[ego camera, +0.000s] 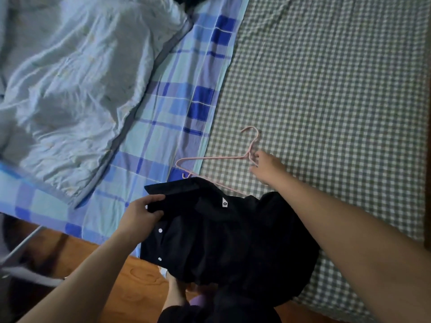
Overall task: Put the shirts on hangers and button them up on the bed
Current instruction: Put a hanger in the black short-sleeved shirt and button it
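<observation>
A black shirt (224,236) with white buttons hangs bunched over the near edge of the bed. My left hand (142,213) grips its collar edge at the left. A pink wire hanger (217,158) lies flat on the green checked sheet (326,89) just beyond the shirt, and the shirt covers its lower bar. My right hand (268,167) reaches over the shirt, and its fingers curl at the hanger's neck, below the hook.
A crumpled pale blue quilt (70,78) fills the far left of the bed on a blue plaid sheet (182,101). Wooden floor (133,287) and a metal frame (21,259) show below the bed edge. My feet (177,290) are under the shirt.
</observation>
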